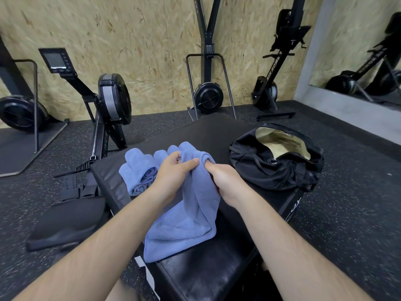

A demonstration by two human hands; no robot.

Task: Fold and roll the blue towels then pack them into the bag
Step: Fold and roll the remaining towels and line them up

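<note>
The left hand (171,172) and right hand (227,181) pinch the far end of the blue towel (186,224), its length running back between the forearms; the bag (275,161) sits beside the right hand.

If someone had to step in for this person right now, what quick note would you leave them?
Left hand and right hand both grip the upper end of one blue towel. It hangs down onto the black padded box, seemingly folded, not yet rolled.
Rolled towels, at least two, lie side by side on the box, left of the hands.
The black bag sits open on the box to the right; no towel shows inside.
Left to do: roll this towel, then pack all the rolls into the bag.
</note>
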